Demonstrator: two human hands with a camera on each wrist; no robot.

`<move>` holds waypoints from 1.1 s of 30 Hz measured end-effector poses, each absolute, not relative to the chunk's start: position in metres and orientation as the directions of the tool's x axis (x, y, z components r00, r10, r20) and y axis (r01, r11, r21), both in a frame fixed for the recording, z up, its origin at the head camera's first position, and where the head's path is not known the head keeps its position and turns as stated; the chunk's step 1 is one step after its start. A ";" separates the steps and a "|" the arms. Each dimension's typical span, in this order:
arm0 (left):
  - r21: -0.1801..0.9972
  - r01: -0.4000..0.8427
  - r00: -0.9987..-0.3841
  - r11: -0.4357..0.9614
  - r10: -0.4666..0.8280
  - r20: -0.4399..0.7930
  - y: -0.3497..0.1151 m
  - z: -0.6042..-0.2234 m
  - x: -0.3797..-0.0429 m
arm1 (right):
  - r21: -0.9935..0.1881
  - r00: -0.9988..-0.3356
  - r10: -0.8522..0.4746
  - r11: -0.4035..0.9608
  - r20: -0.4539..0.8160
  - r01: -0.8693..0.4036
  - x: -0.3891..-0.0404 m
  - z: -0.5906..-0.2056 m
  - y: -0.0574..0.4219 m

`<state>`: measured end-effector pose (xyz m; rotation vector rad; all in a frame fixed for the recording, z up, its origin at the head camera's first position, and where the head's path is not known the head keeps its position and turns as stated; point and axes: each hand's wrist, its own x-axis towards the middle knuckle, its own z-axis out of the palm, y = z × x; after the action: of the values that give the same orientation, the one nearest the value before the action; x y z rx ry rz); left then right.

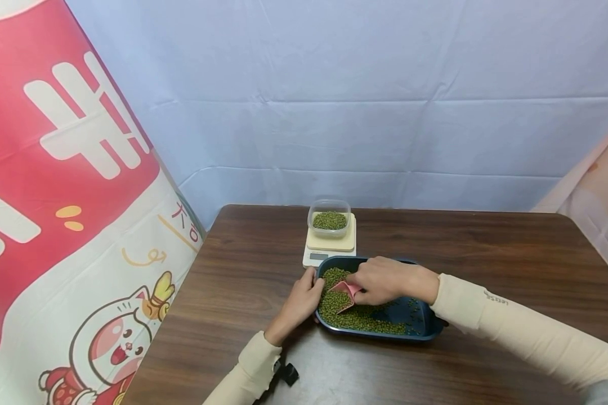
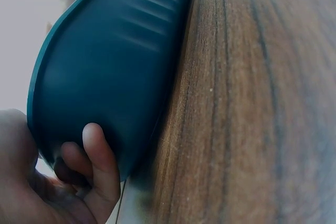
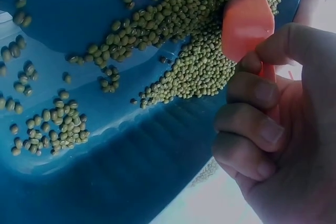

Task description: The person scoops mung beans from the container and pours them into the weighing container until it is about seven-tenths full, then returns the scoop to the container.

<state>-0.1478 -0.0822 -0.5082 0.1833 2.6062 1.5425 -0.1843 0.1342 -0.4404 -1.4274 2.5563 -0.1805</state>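
A dark blue tray (image 1: 405, 336) lies on the table, with green mung beans (image 1: 334, 318) heaped toward its left end. My left hand (image 1: 300, 299) grips the tray's left end, thumb at the rim; in the left wrist view its curled fingers (image 2: 97, 150) press the outer wall. My right hand (image 1: 385, 279) holds a pink scoop (image 1: 348, 289) by its handle, fingers wrapped round it in the right wrist view. The scoop's bowl (image 3: 247, 22) sits among the beans, and beans show inside it in the head view.
Behind the tray stands a white kitchen scale (image 1: 311, 262) with a small display. On it rests a clear plastic container (image 1: 329, 205) holding mung beans. A black object (image 1: 289, 374) shows by the left wrist. A pale cloth (image 1: 365, 135) hangs behind the wooden table (image 1: 512, 253).
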 end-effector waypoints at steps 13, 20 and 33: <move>0.880 0.050 -0.987 0.473 0.158 -0.029 -0.082 -0.507 -0.149 | -0.209 -0.492 -0.867 0.496 -0.074 -0.843 -0.187 -0.443 0.137; 0.880 0.048 -0.987 0.472 0.158 -0.030 -0.083 -0.506 -0.148 | -0.214 -0.486 -0.872 0.486 -0.059 -0.847 -0.187 -0.445 0.138; 0.883 0.046 -0.987 0.468 0.157 -0.032 -0.083 -0.508 -0.148 | -0.276 -0.475 -0.879 0.466 -0.035 -0.841 -0.188 -0.444 0.144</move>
<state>-0.1481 -0.0825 -0.5075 0.1797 2.5971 1.5564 -0.1885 0.1442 -0.4441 -1.5044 2.5376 -0.3306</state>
